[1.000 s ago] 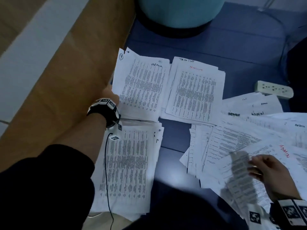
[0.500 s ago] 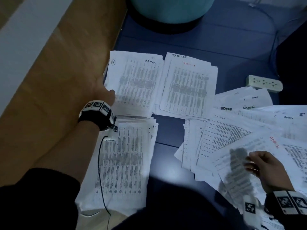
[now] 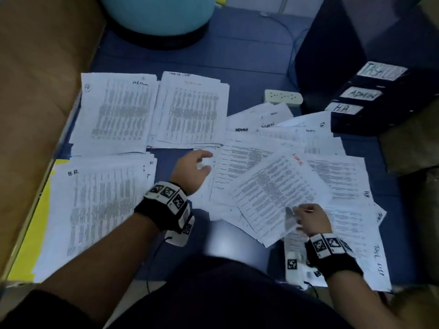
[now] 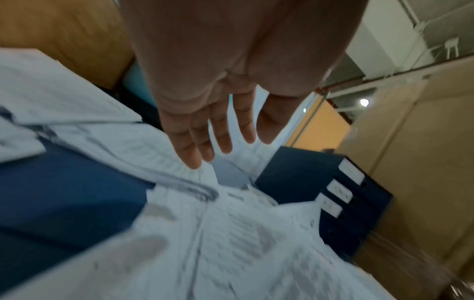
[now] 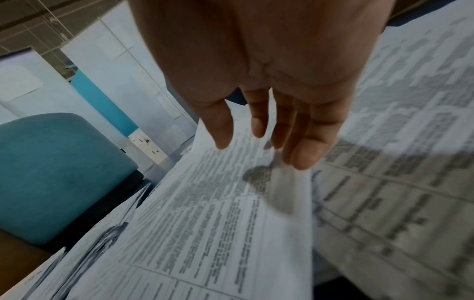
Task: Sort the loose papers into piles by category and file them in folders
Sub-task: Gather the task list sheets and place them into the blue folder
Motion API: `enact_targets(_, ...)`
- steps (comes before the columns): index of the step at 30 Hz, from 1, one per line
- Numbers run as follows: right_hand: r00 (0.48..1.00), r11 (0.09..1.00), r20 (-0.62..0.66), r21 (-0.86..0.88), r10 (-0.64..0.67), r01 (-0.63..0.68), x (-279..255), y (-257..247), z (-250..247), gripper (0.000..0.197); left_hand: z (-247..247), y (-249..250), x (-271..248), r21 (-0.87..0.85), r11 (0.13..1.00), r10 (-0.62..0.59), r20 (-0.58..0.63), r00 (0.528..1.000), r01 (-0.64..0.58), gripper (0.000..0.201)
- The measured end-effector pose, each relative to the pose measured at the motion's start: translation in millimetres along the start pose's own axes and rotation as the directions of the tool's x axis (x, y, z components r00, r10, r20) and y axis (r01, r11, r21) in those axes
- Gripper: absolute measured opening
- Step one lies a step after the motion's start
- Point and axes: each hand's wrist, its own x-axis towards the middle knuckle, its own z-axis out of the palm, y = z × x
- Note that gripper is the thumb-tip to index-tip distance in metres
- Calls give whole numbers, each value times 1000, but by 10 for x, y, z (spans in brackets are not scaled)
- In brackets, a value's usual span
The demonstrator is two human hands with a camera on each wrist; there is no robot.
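Three sorted piles lie on the blue floor: one marked admin (image 3: 114, 110), one with a red heading (image 3: 192, 110), and an H.R pile (image 3: 95, 205) on a yellow folder (image 3: 45, 210). Loose papers (image 3: 332, 172) fan out at the right. My left hand (image 3: 192, 167) hovers with relaxed fingers (image 4: 195, 146) at the loose papers' left edge, holding nothing. My right hand (image 3: 308, 219) has straight fingers (image 5: 302, 150) touching the lifted near corner of a sheet marked ADMIN in red (image 3: 273, 193). Dark binders (image 3: 363, 96) labelled TASK, ADMIN and H.R stand at the far right.
A white power strip (image 3: 282, 97) lies behind the loose papers. A teal pouf (image 3: 156, 13) sits at the far edge and a wooden panel (image 3: 35, 79) runs along the left. Brown boxes (image 3: 413, 143) flank the right side.
My left hand left the admin pile's left edge and swung right to the loose papers. The right hand stayed at the same sheet's near corner. The view shifted right, showing the binders.
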Motion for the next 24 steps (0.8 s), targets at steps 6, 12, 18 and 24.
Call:
enact_targets(6,993,990,0,80,119,-119,56,270,-95,60,792,100,-45,111,991,-101,201,974,80,40)
enact_targets(12,996,970,58,232,66,-78,47,199,-199,44,1033,5,-175,219,965,-200,254,946,145,52)
enact_targets(18,977,966,61,171,-206,193,-1,94,-364,16,944,42,-211,109,976,-207,190,960,189,56)
enact_targets(24,902,891,192,328,-388,313,-78,-154,-683,25,826,217,-193,-91,976,-180,187,966,199,63)
